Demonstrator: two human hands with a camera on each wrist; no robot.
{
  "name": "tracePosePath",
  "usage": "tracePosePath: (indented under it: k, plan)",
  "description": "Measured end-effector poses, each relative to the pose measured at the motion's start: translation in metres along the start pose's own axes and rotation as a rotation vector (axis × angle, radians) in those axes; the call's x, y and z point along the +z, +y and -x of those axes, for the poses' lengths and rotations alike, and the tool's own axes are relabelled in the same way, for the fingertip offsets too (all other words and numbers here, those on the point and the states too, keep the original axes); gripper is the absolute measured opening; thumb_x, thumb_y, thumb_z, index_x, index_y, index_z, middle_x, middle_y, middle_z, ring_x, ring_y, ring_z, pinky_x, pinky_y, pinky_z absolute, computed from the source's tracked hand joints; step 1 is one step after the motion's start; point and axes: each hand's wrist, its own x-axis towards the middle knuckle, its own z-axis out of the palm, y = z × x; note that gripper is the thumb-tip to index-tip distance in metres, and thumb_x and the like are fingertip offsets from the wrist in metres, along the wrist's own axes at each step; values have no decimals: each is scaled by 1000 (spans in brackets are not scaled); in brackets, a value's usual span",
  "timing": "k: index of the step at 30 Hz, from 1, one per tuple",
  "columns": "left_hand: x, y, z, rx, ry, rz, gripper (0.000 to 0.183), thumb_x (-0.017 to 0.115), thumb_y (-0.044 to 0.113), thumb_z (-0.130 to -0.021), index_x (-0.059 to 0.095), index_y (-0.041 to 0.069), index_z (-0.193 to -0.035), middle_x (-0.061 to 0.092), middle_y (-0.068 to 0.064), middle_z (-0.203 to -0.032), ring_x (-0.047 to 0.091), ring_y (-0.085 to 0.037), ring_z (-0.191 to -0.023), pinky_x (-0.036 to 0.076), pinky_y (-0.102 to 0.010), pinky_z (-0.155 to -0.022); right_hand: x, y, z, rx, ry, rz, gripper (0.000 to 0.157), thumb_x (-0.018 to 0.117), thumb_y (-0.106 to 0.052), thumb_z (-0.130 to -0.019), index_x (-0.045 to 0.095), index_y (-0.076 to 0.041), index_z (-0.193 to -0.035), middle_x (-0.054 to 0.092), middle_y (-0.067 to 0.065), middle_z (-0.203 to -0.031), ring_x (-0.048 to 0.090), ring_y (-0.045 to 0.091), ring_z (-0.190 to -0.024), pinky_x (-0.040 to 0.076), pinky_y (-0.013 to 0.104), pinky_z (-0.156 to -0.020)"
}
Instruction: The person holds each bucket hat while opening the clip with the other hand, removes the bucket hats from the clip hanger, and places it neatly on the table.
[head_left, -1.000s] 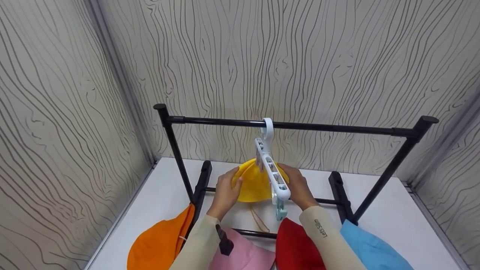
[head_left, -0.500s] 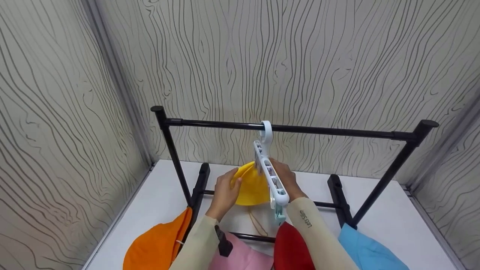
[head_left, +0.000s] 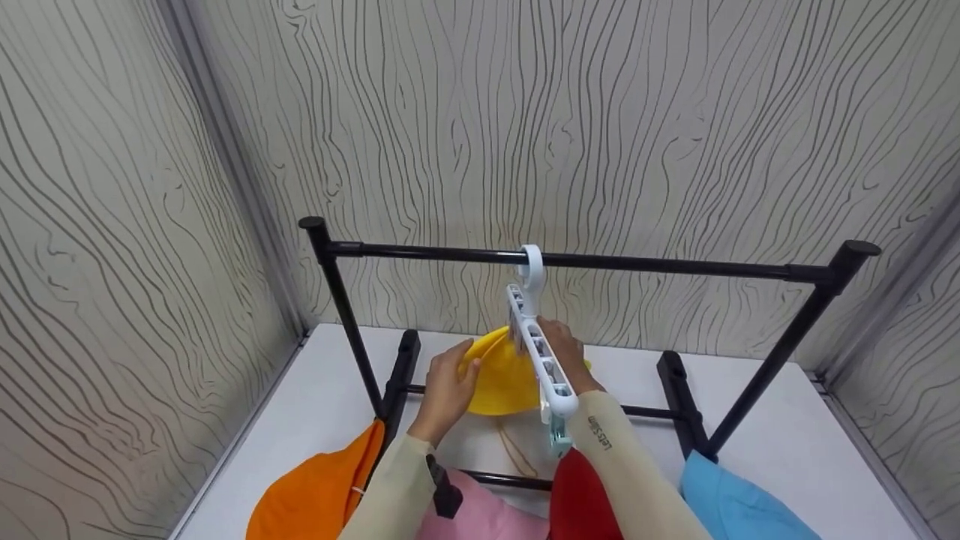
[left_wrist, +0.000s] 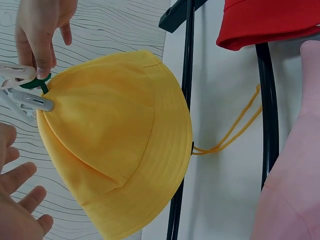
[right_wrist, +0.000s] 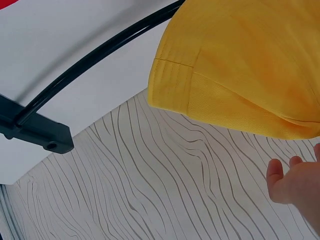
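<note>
A yellow hat [head_left: 502, 382] hangs below a white clip hanger [head_left: 544, 352], its crown held by a grey clip [left_wrist: 36, 100] in the left wrist view. My right hand [left_wrist: 42, 32] pinches a dark green clip [left_wrist: 35, 83] at the crown; the hanger partly hides this hand in the head view. Along the hat's left side is my left hand [head_left: 448, 390]; the left wrist view shows its fingers loosely spread, apart from the fabric. At the right wrist view's lower right edge, part of a hand [right_wrist: 300, 182] shows beside the hat.
The hanger hooks over a black rack's top bar [head_left: 660, 265]. On the white table [head_left: 300, 420], an orange hat [head_left: 319, 487], a pink hat [head_left: 487, 514], a red hat [head_left: 581, 499] and a light blue hat [head_left: 739, 499] lie in front. Patterned walls stand behind and beside.
My right hand has moved from the hat's right edge leftward and up behind the hanger, to the clips. My left hand stays beside the hat.
</note>
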Motion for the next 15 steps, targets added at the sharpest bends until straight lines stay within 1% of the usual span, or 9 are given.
tracePosePath:
  k: [3,4,5,6,8,10,11,13,15]
  plan:
    - [0,0,1,5,0,9,38,54,16,-98,53,1,-133,55,-18,-135,48,-37,-127,35,-53,-110,1,7,-4,-31,4,61,33,45,-46,-98,60,-21,-114,43,9,-141,38,31,-117,37,50,-101]
    - [0,-1,1,3,-1,8,38,54,16,-98,53,1,-133,55,-18,-135,48,-37,-127,35,-54,-110,2,11,-6,-64,16,95,29,49,-42,-97,61,-22,-116,44,9,-141,39,31,-118,35,52,-104]
    - [0,-2,1,5,0,5,38,54,16,-98,54,1,-133,55,-19,-134,48,-37,-127,36,-54,-110,3,17,-9,-96,23,105,28,54,-40,-96,61,-22,-115,47,8,-138,42,30,-116,36,52,-104]
    - [0,-2,1,8,0,1,38,54,15,-98,54,1,-133,56,-19,-134,48,-37,-127,36,-53,-110,3,23,-12,-149,38,143,27,58,-36,-94,61,-22,-117,50,8,-135,44,29,-116,36,52,-104]
    - [1,-4,1,21,6,-7,37,54,14,-98,54,0,-132,56,-19,-133,49,-37,-126,37,-53,-109,4,36,-17,-265,64,176,30,62,-30,-92,59,-20,-120,55,7,-128,47,26,-114,35,49,-105]
    - [2,-6,2,34,13,-14,37,55,13,-98,55,-1,-131,57,-20,-132,50,-38,-125,38,-53,-108,5,51,-20,-387,91,185,38,68,-24,-89,57,-18,-125,55,6,-124,46,24,-112,33,45,-102]
    - [2,-6,2,43,16,-15,36,55,12,-98,55,-2,-131,57,-20,-131,50,-38,-125,38,-52,-108,5,57,-21,-437,104,207,41,69,-23,-88,56,-18,-126,56,5,-124,45,22,-112,33,44,-100]
    - [3,-7,2,51,15,-15,36,54,12,-98,55,-2,-131,57,-20,-132,50,-38,-125,38,-52,-108,6,64,-19,-485,118,222,50,71,-22,-86,51,-21,-132,53,2,-127,41,19,-112,32,44,-99]
    - [4,-6,2,56,13,-17,36,54,12,-98,54,-2,-131,57,-20,-132,50,-38,-126,38,-52,-108,5,64,-14,-503,127,192,52,72,-21,-86,50,-23,-133,52,0,-127,39,18,-111,33,45,-100]
